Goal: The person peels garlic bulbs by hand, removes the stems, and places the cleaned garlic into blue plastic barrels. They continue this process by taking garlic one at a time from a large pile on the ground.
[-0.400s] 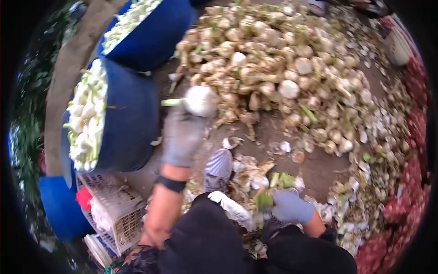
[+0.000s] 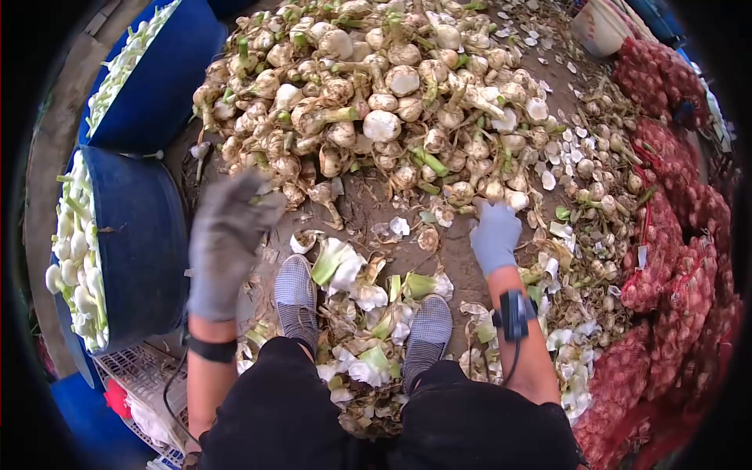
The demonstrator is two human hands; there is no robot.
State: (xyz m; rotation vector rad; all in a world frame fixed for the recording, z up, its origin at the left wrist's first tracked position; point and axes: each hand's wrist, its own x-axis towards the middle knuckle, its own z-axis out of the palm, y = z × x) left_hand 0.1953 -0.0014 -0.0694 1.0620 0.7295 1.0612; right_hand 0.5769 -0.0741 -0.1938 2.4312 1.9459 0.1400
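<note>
My left hand [image 2: 229,243], in a grey glove, is raised beside the blue barrel [image 2: 137,243]; motion blurs it, but its thumb stands apart from the fingers and no bulb shows in it. My right hand [image 2: 496,233], gloved in light grey, is at the near edge of the heap of unpeeled garlic [image 2: 384,102]. Its fingers are curled down against the ground, close to a garlic bulb [image 2: 516,200]. Whatever lies under those fingers is hidden. Peeled white garlic [image 2: 78,251] with green stems fills the barrel's mouth.
Another blue barrel [image 2: 168,66] of peeled garlic stands farther back. Red net sacks [image 2: 666,266] line the right side. Stripped husks [image 2: 368,364] lie around my shoes [image 2: 296,294]. A plastic crate [image 2: 145,368] sits at lower left.
The peeled garlic bulb has left my left hand, which is now farther left in view. My right hand has moved from beside my knee forward to the heap's edge. The view has shifted too.
</note>
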